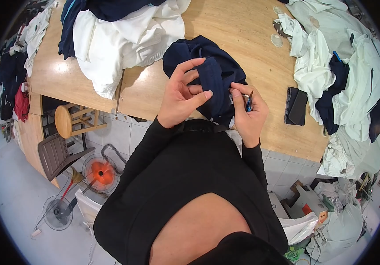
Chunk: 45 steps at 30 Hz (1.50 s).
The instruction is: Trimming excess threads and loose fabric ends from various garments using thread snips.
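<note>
Navy garment [207, 66] bunched at the wooden tabletop [252, 57] edge, left hand [182, 95] pinching its fold, right hand [248, 115] closed around small blue-handled snips [249, 103], white clothing pile [123, 37] behind, black pouch [295, 106] nearby

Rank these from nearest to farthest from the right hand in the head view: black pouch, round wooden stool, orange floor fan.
From the right hand:
1. Black pouch, just to its right on the table.
2. Orange floor fan, lower left on the floor.
3. Round wooden stool, far left under the table edge.
</note>
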Tool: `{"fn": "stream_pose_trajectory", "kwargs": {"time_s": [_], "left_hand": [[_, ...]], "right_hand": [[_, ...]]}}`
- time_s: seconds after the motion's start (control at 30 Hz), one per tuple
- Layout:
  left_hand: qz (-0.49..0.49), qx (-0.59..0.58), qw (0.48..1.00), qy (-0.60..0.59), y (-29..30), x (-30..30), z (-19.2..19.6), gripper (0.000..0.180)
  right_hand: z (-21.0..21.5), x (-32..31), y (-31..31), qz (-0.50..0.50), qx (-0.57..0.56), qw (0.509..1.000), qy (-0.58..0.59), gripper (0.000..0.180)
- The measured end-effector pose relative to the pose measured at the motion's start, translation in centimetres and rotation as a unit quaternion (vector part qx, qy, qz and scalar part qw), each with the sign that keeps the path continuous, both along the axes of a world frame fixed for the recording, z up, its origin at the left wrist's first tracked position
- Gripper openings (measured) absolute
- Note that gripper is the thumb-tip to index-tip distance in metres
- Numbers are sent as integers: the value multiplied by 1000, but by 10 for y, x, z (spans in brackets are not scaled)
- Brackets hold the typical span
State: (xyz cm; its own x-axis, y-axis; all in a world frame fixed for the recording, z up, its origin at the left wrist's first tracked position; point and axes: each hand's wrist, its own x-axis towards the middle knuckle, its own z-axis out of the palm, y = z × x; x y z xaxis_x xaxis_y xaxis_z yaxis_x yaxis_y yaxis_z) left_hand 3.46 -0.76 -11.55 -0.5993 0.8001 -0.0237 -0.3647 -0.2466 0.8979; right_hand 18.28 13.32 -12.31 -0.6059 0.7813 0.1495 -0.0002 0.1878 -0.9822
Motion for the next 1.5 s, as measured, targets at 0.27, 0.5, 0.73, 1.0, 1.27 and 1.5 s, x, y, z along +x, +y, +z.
{"fn": "stream_pose_trajectory", "kwargs": {"time_s": [0.27,0.5,0.73,1.0,1.27,1.5], "left_hand": [[-12,-10,1000,19,1,-3,-5,77],[-17,-8,1000,19,1,2,0,76],[-38,-46,996,67,2,7,3,79],[-69,-69,989,112,1,7,8,79],[-58,-61,995,54,5,7,8,87],[-87,-56,993,62,4,6,-1,95]], "right_hand": [[-2,0,0,7,16,999,32,12],[16,0,1,11,82,997,-1,15],[29,-7,-1,23,182,983,-17,32],[11,-12,3,-2,244,970,-4,22],[30,-8,0,28,184,982,-10,21],[8,-15,11,37,275,960,-25,18]]}}
